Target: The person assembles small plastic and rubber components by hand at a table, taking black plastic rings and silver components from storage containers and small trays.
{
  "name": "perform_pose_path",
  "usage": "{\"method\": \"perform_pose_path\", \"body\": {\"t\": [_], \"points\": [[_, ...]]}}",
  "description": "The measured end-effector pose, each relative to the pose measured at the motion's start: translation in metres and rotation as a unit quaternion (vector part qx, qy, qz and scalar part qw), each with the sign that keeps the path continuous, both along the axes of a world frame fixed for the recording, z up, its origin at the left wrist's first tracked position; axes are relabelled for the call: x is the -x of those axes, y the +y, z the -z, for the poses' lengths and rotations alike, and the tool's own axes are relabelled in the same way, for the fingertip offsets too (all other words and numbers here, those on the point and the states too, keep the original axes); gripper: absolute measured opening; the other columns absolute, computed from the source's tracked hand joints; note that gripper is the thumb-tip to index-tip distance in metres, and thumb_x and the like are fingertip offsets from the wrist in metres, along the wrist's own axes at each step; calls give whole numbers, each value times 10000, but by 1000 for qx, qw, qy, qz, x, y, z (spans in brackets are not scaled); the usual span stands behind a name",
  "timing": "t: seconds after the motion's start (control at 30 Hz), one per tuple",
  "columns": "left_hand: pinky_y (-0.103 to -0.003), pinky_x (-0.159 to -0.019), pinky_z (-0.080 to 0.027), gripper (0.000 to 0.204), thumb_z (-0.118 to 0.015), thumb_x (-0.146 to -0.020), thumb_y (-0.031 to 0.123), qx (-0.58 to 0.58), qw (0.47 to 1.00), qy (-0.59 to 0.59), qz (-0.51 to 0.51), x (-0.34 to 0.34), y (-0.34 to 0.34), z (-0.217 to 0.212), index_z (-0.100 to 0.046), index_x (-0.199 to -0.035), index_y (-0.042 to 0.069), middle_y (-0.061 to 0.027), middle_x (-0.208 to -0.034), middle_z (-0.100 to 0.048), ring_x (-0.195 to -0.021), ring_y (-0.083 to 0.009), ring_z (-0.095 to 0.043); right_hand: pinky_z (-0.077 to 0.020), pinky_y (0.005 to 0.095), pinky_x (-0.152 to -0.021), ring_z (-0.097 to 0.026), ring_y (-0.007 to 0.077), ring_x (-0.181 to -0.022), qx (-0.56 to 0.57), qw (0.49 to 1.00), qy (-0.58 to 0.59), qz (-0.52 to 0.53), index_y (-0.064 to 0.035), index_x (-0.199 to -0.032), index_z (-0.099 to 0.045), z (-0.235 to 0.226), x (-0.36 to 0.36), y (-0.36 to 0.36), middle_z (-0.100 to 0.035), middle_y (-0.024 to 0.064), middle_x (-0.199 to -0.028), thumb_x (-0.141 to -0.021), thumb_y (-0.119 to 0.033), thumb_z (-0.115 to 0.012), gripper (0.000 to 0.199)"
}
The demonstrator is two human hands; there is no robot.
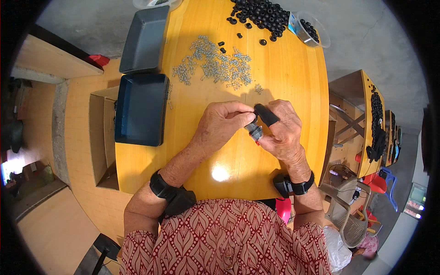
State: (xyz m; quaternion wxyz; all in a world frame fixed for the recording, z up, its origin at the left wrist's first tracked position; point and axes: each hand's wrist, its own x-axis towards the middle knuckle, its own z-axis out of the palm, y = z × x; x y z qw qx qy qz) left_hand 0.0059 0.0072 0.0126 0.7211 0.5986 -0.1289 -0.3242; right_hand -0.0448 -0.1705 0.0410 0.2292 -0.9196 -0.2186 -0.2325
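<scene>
Black parts [263,18]: heaped at the far side of the tabletop [293,68], more in a clear tub [324,37], plenty apparently left.
Silver bits [222,66]: spread loose mid-tabletop, seemingly awaiting use.
Hands: left hand [221,123] pinching with thumb and fingertips; right hand [286,128] curled close, its grip unclear.
Small black piece [255,117]: between both hands, apparently mid-work; finished ones, if any, cannot be told apart.

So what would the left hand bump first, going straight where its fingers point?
Probably the right hand, at its black finger cover, just ahead of the left hand; depth is hard to judge.
</scene>
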Motion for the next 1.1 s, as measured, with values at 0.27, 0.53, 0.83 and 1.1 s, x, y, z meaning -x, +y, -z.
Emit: {"method": "perform_pose_path", "body": {"t": [0.27, 0.53, 0.83, 1.1], "points": [[-241, -819, -472, 181, -652, -895, 107, 67, 996, 54, -32, 1, 1, 9, -680, -1024, -17, -48, -937, -686, -885, -95, -603, -492, 405, -739, -604, 291, -772, 22, 1000, -6, -1, 10, -1023, -648, 2, -1, 3, -587, 102, -829, -588, -75, -784, 464], [-230, -807, -472, 203, -650, -903, 121, 22, 999, 23, -29, 2, -2, 7, -678, -1037, -30, -33, -936, -681, -872, -85, -598, -496, 386, -713, -607, 285, -752, 7, 1000, -1, 10, 5, -1001, -656, 9, 0, -2, -587, 110, -807, -578, -62, -799, 452], [-219, -805, -461, 229, -619, -926, 134, 11, 1000, 4, 7, -1, 0, 3, -671, -1068, -39, -18, -927, -667, -883, -76, -577, -498, 378, -679, -609, 279, -720, -22, 1000, -18, 10, 16, -934, -663, 5, -1, -4, -596, 114, -778, -567, -65, -807, 403], [-231, -812, -462, 215, -614, -925, 132, 12, 1000, 0, 13, 2, 0, 4, -668, -1033, -45, -23, -922, -673, -881, -72, -579, -499, 389, -668, -610, 296, -726, -37, 998, -41, -19, 18, -872, -639, 10, 0, -2, -591, 126, -783, -559, -60, -804, 362]]}}
